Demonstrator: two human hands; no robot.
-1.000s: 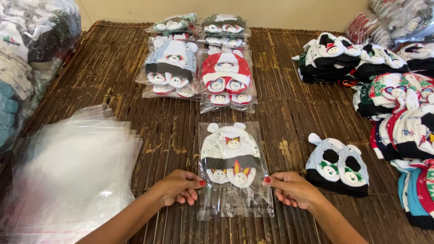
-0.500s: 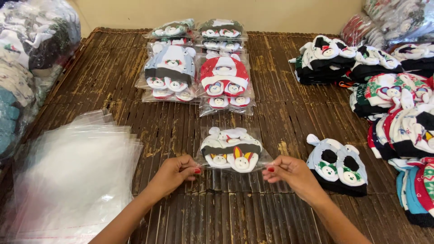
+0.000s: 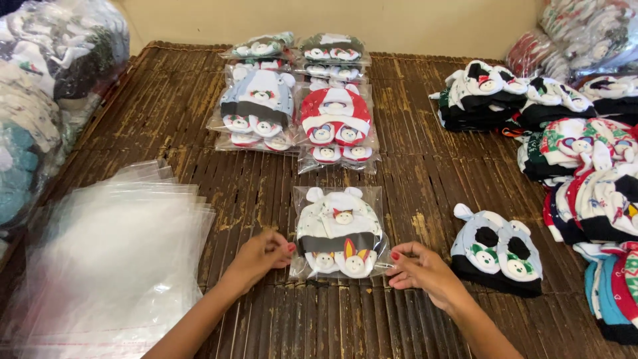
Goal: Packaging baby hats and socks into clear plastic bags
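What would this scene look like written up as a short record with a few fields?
Surface: brown slatted mat
Left hand: touching the lower left corner of the bagged hat set
Right hand: touching its lower right corner
Bagged hat set: lies flat between the hands
Left of hands: pile of empty clear bags
Right of hands: loose hat set, no bag
Farther back: two rows of packed sets
Right edge: stacks of unpacked hats
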